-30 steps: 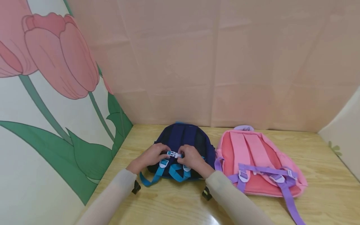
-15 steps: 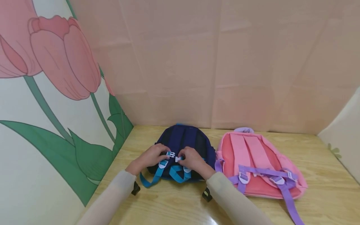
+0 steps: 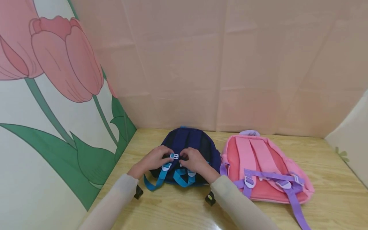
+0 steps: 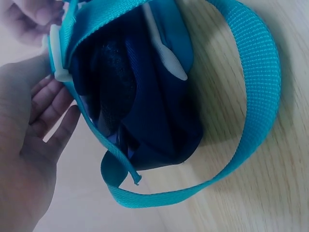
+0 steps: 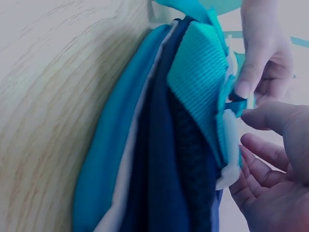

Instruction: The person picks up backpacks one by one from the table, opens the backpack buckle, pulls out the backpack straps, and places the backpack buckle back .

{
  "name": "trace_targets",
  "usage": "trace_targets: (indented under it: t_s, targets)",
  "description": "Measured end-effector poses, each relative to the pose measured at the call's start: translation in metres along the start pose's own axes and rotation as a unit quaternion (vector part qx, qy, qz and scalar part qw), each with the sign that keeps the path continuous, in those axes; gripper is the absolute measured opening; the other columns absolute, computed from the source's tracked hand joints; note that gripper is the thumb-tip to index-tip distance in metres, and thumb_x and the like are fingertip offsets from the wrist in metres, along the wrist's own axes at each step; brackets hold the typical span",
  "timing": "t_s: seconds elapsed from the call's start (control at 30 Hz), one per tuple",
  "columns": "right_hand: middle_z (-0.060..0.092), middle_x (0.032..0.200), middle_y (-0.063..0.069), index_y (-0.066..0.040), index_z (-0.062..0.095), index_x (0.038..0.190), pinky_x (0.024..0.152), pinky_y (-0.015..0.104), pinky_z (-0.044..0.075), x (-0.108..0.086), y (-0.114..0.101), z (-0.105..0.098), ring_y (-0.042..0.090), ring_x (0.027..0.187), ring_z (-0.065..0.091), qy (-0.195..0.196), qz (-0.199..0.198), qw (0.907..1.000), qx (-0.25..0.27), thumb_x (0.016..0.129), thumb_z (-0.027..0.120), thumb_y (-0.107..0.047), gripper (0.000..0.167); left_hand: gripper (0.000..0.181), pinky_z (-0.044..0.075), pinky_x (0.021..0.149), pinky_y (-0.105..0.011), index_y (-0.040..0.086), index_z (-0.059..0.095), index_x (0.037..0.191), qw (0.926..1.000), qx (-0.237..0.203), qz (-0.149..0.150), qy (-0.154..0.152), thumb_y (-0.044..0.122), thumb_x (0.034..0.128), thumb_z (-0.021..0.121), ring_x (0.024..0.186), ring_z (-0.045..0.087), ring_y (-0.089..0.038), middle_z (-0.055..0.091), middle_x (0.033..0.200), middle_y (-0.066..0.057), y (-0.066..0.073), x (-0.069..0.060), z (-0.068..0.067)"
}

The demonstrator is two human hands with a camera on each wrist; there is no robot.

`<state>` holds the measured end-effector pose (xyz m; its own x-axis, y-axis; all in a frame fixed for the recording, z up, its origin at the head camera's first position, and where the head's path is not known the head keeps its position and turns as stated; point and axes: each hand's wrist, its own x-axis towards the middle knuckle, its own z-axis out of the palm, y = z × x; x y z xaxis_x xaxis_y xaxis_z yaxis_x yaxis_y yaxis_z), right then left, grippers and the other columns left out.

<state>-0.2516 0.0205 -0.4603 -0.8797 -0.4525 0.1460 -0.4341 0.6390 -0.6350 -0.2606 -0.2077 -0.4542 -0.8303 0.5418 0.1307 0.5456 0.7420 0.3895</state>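
A dark navy backpack (image 3: 184, 140) with turquoise straps lies on the wooden table, its strap side up. My left hand (image 3: 155, 158) pinches the pronged half of a white side-release buckle (image 3: 175, 156), its prongs pointing right. Just across a small gap, my right hand (image 3: 195, 159) holds the socket half, which its fingers mostly hide. The two halves are apart. Below each hand sits a white strap adjuster (image 3: 166, 166) with turquoise webbing. The left wrist view shows a loose turquoise strap (image 4: 260, 87) looping out over the table.
A pink backpack (image 3: 261, 169) with purple straps lies close on the right, almost touching the navy one. One purple strap (image 3: 296, 207) trails towards the front edge. A pinkish cloth wall (image 3: 172, 64) rises behind the table, and a tulip-printed panel (image 3: 95, 169) stands at the left.
One second ago the buckle halves were joined or lined up together. They have come apart, and the socket half has turned out of sight within my right fingers. The backpacks stay in place.
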Motion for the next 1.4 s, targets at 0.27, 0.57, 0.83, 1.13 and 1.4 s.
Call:
trace_targets:
  t_s: [0.27, 0.57, 0.83, 1.13, 1.4]
  targets:
    - [0.065, 0.095, 0.001, -0.009, 0.071, 0.106, 0.078, 0.034, 0.054, 0.002, -0.006, 0.0, 0.014, 0.085, 0.06, 0.003, -0.006, 0.9999, 0.016, 0.09, 0.077, -0.018, 0.019, 0.024, 0.052, 0.087, -0.035, 0.009, 0.072, 0.116, 0.9998, 0.01, 0.019, 0.004, 0.021, 0.0952, 0.073, 0.096, 0.061, -0.014, 0.069, 0.103, 0.0, -0.001, 0.001, 0.002]
    - [0.066, 0.096, 0.003, -0.007, 0.07, 0.107, 0.072, 0.028, 0.055, 0.004, -0.007, 0.006, 0.013, 0.084, 0.064, -0.001, 0.002, 0.9989, 0.046, 0.093, 0.074, -0.015, 0.017, 0.024, 0.053, 0.088, -0.035, 0.009, 0.072, 0.116, 0.9997, 0.012, 0.02, 0.003, 0.023, 0.0959, 0.072, 0.096, 0.06, -0.014, 0.069, 0.103, 0.0, -0.001, 0.002, 0.004]
    - [0.068, 0.096, 0.004, -0.004, 0.068, 0.11, 0.072, 0.028, 0.054, 0.006, -0.005, 0.01, 0.014, 0.085, 0.064, 0.003, 0.006, 0.9989, 0.046, 0.092, 0.074, -0.012, 0.02, 0.024, 0.053, 0.087, -0.034, 0.009, 0.072, 0.116, 0.9997, 0.0, 0.023, 0.002, 0.023, 0.0963, 0.071, 0.097, 0.06, -0.014, 0.069, 0.104, 0.0, -0.002, 0.002, 0.006]
    - [0.067, 0.093, 0.002, -0.007, 0.069, 0.105, 0.067, 0.025, 0.052, 0.009, -0.003, 0.013, 0.011, 0.08, 0.063, 0.002, 0.019, 0.9987, 0.047, 0.093, 0.074, -0.013, 0.014, 0.025, 0.053, 0.087, -0.035, 0.009, 0.071, 0.116, 0.9997, -0.004, 0.025, 0.003, 0.023, 0.0953, 0.073, 0.097, 0.061, -0.015, 0.068, 0.103, 0.0, -0.003, 0.001, 0.007]
    - [0.067, 0.095, 0.003, -0.007, 0.067, 0.107, 0.069, 0.028, 0.054, 0.009, -0.003, 0.012, 0.013, 0.082, 0.063, 0.001, 0.026, 0.9971, 0.072, 0.093, 0.073, -0.012, 0.016, 0.021, 0.053, 0.085, -0.034, 0.01, 0.071, 0.109, 0.9994, -0.003, 0.025, 0.021, 0.022, 0.0931, 0.075, 0.094, 0.06, -0.014, 0.067, 0.1, 0.0, -0.007, -0.001, 0.007]
